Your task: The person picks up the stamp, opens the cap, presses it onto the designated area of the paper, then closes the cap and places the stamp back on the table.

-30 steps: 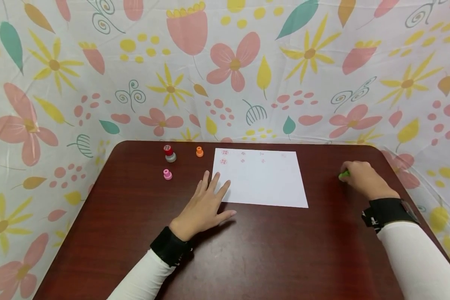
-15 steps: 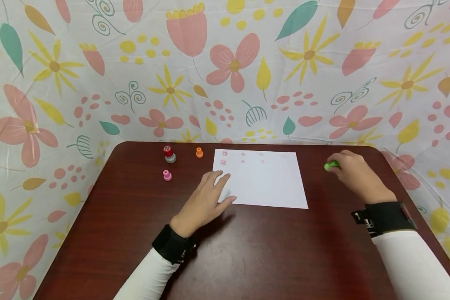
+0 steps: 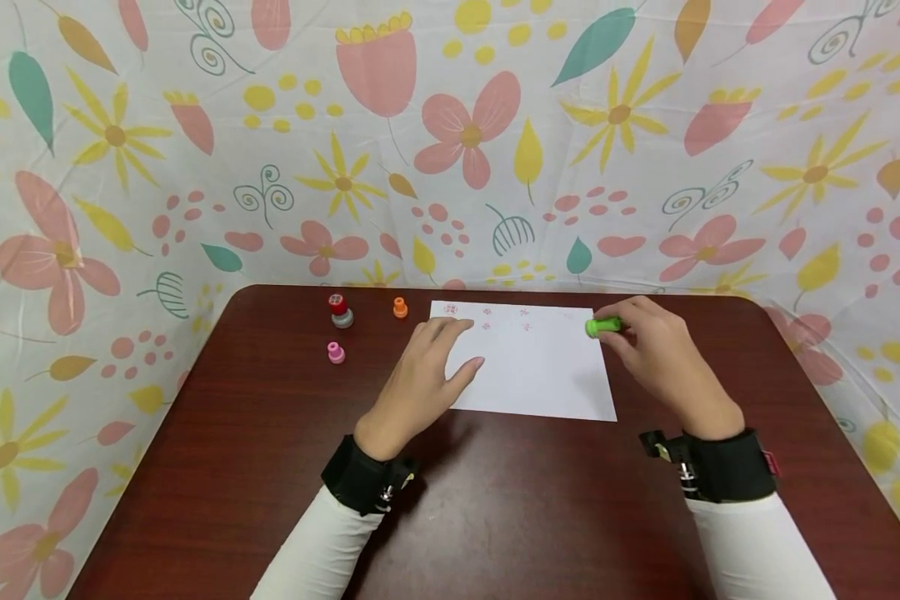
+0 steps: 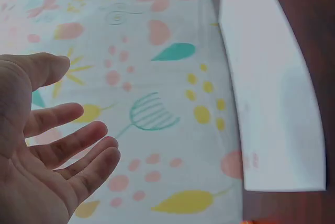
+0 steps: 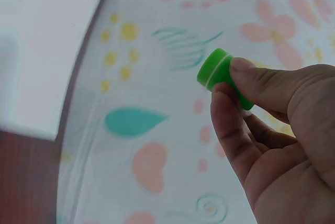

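Note:
My right hand (image 3: 663, 358) pinches a small green stamp (image 3: 602, 327) between thumb and fingers, held sideways at the right edge of a white sheet of paper (image 3: 528, 371). In the right wrist view the green stamp (image 5: 215, 71) shows a thin pale ring near its wide end. My left hand (image 3: 417, 379) hovers over the left side of the sheet, holding nothing. Its fingers (image 4: 73, 143) are relaxed and spread from the thumb in the left wrist view. Small red stamped prints (image 3: 487, 326) run in rows along the top of the paper, partly hidden by the left hand.
Left of the paper stand a red and grey stamp (image 3: 340, 311), an orange stamp (image 3: 400, 307) and a pink stamp (image 3: 335, 352). All are on a dark brown table (image 3: 540, 508). Behind its far edge hangs a flower-patterned cloth (image 3: 390, 225).
My right hand has carried the green stamp leftward from the table's right side to the paper's edge. My left hand has lifted slightly and shifted toward the upper right.

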